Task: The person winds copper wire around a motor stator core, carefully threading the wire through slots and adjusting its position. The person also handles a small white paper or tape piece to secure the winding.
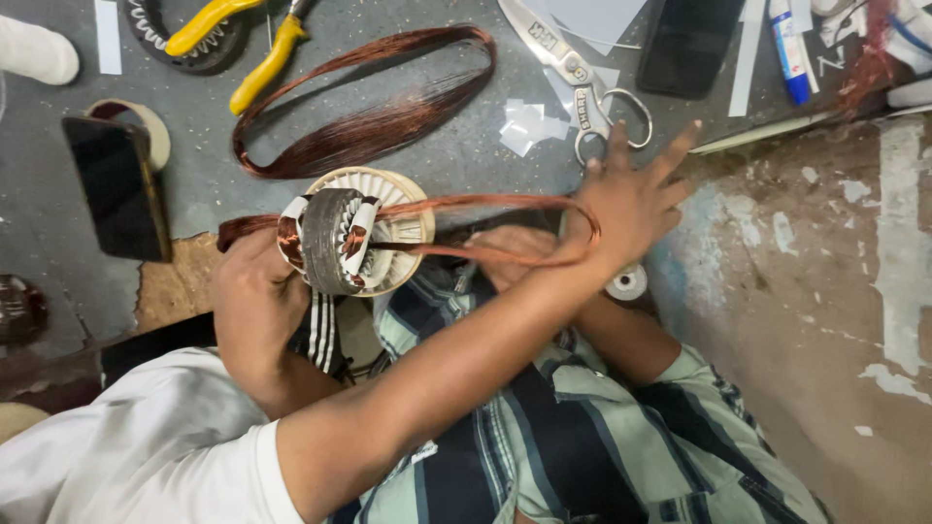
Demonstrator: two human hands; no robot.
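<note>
The floor is worn grey cement, patched and flaking on the right, and it is crowded with tools. I sit over it in my striped shirt [621, 456]. My right hand [515, 254] lies in my lap just beside the stator [330, 243]. It is directly under the copper loop [505, 202] that runs out of the stator's slots. Most of the hand is covered by the wire and by a co-worker's forearm, so I cannot tell whether my fingers are curled, flat or pinching the strands. My left hand is out of sight.

The co-worker in a white sleeve [146, 446] reaches across me. One of their hands [254, 306] grips the stator from below. The other hand [636, 194] is spread wide, with the far end of the loop stretched around its wrist.

Beyond the stator lies a second, loose coil of copper wire [388, 107]. Near it are yellow-handled pliers [262, 58], scissors [573, 73] and scraps of white paper [529, 126]. Two dark phones [116, 184] [689, 44] lie well apart. A small round metal part [629, 283] sits just beside the co-worker's wrist.
</note>
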